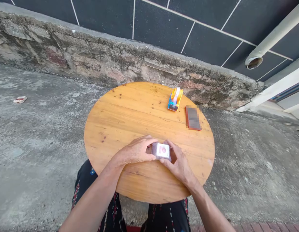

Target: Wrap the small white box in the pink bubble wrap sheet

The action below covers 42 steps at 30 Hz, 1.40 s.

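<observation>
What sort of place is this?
Likely an outdoor yard beside a building: rough concrete ground, a low stone ledge under a dark tiled wall, and a drainpipe.

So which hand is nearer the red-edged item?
Right. The right hand, at the right end of the box, is below-left of the red-edged item in view; the left hand, at the other end, is farther left.
</observation>
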### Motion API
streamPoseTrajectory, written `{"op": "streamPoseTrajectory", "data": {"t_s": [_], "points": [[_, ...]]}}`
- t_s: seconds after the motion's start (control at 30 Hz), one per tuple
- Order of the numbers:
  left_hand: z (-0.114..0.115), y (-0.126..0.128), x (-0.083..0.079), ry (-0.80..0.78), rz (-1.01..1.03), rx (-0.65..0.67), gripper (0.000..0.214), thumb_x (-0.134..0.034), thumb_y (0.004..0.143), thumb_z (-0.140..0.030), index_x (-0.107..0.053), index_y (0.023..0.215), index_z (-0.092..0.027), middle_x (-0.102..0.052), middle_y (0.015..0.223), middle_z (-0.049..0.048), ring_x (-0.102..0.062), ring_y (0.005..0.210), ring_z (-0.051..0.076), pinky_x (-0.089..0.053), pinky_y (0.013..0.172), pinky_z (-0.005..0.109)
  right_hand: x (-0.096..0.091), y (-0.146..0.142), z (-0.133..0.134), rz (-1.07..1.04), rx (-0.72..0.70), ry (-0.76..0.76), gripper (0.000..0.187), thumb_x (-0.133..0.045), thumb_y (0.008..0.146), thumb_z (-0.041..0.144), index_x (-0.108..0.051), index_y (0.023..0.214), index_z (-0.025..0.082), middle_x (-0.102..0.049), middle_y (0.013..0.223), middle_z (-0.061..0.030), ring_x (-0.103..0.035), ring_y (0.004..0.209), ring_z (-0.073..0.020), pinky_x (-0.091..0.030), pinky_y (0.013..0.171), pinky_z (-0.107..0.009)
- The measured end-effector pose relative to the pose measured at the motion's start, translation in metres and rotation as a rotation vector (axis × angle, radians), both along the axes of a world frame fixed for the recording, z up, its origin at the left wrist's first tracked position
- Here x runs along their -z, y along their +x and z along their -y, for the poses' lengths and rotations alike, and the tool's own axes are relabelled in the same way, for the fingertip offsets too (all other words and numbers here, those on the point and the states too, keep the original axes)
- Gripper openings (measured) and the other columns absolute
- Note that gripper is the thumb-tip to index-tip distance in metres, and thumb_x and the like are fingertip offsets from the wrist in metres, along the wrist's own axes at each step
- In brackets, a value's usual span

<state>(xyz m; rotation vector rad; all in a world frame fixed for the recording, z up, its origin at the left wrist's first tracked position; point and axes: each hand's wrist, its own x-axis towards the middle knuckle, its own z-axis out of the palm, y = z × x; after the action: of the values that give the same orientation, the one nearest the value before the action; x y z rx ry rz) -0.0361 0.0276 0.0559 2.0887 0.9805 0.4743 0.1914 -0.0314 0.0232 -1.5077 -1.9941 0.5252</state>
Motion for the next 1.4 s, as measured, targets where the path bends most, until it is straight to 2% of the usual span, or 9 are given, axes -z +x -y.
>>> {"op": "streamPoseTrajectory", "data": {"t_s": [0.13,0.4,0.5,0.63,0.7,1.0,1.17,1.27,1.4], "points": [[0.001,0.002,-0.003,0.021,-0.013,0.01,0.044,-0.065,0.075,-0.04,-0.061,0.117,-0.025,-0.062,0.103,0.0035,-0.059,0.096,0.023,-0.043,0.081,0.031,0.005,-0.003,-0.001,-0.001,0.006,0.061,0.074,-0.065,0.082,0.047,-0.033,0.145,0.026,-0.059,0.128,-0.012,-0.055,0.117,-0.032,-0.042,0.099,-0.054],[-0.001,0.003,-0.003,0.007,0.001,0.049,0.031,-0.065,0.075,-0.039,-0.066,0.101,-0.023,-0.062,0.095,0.0023,-0.058,0.085,0.02,-0.043,0.075,0.029,0.006,-0.002,-0.003,0.003,0.013,0.056,0.067,-0.066,0.081,0.046,-0.041,0.14,0.024,-0.058,0.13,-0.0121,-0.055,0.116,-0.0302,-0.045,0.097,-0.05],[-0.001,0.003,0.0,0.005,-0.002,0.035,0.038,-0.066,0.074,-0.042,-0.064,0.108,-0.023,-0.062,0.1,0.0033,-0.058,0.089,0.021,-0.044,0.079,0.031,0.006,-0.002,-0.002,-0.006,0.015,0.063,0.068,-0.066,0.081,0.046,-0.041,0.14,0.023,-0.057,0.13,-0.0125,-0.055,0.116,-0.0301,-0.044,0.098,-0.05],[0.0,0.0,0.003,-0.02,-0.018,0.04,0.062,-0.069,0.071,-0.042,-0.053,0.129,-0.026,-0.059,0.116,0.005,-0.057,0.102,0.024,-0.045,0.088,0.034,0.006,-0.002,-0.001,-0.065,-0.03,0.064,0.078,-0.068,0.08,0.045,-0.031,0.145,0.024,-0.057,0.131,-0.0116,-0.052,0.121,-0.029,-0.04,0.103,-0.05],[0.001,0.0,0.003,-0.009,-0.027,0.061,0.07,-0.07,0.069,-0.041,-0.048,0.134,-0.026,-0.058,0.121,0.0052,-0.056,0.106,0.025,-0.044,0.091,0.035,0.006,-0.002,0.0,-0.084,-0.049,0.065,0.083,-0.069,0.078,0.044,-0.027,0.147,0.025,-0.055,0.134,-0.0116,-0.051,0.123,-0.0289,-0.039,0.104,-0.051],[0.008,0.014,0.003,0.13,-0.06,0.034,0.056,-0.064,0.074,-0.031,-0.052,0.129,-0.025,-0.059,0.12,0.0056,-0.057,0.108,0.025,-0.044,0.093,0.036,0.006,-0.001,0.001,-0.014,-0.008,0.068,0.078,-0.066,0.081,0.041,-0.029,0.147,0.026,-0.054,0.135,-0.0112,-0.052,0.122,-0.0299,-0.039,0.102,-0.052],[0.009,0.022,0.008,0.174,-0.017,-0.057,0.056,-0.059,0.078,-0.028,-0.048,0.133,-0.022,-0.055,0.129,0.0074,-0.053,0.117,0.025,-0.041,0.101,0.037,0.007,-0.004,-0.002,-0.065,0.033,0.083,0.073,-0.063,0.084,0.038,-0.028,0.147,0.026,-0.054,0.136,-0.0102,-0.05,0.125,-0.0279,-0.038,0.105,-0.05],[0.009,0.022,0.009,0.153,0.004,-0.08,0.059,-0.059,0.079,-0.029,-0.046,0.136,-0.022,-0.051,0.135,0.0079,-0.049,0.124,0.026,-0.037,0.106,0.039,0.007,-0.004,-0.001,-0.083,0.051,0.102,0.076,-0.064,0.083,0.038,-0.027,0.147,0.024,-0.047,0.142,-0.0118,-0.045,0.13,-0.028,-0.036,0.107,-0.051],[0.007,0.016,0.008,0.06,0.044,-0.075,0.067,-0.064,0.075,-0.032,-0.042,0.138,-0.026,-0.054,0.131,0.0058,-0.055,0.113,0.024,-0.044,0.099,0.038,0.007,0.002,0.004,-0.06,0.059,0.107,0.081,-0.066,0.08,0.04,-0.024,0.148,0.025,-0.044,0.145,-0.0124,-0.042,0.132,-0.0299,-0.033,0.109,-0.053]]}}
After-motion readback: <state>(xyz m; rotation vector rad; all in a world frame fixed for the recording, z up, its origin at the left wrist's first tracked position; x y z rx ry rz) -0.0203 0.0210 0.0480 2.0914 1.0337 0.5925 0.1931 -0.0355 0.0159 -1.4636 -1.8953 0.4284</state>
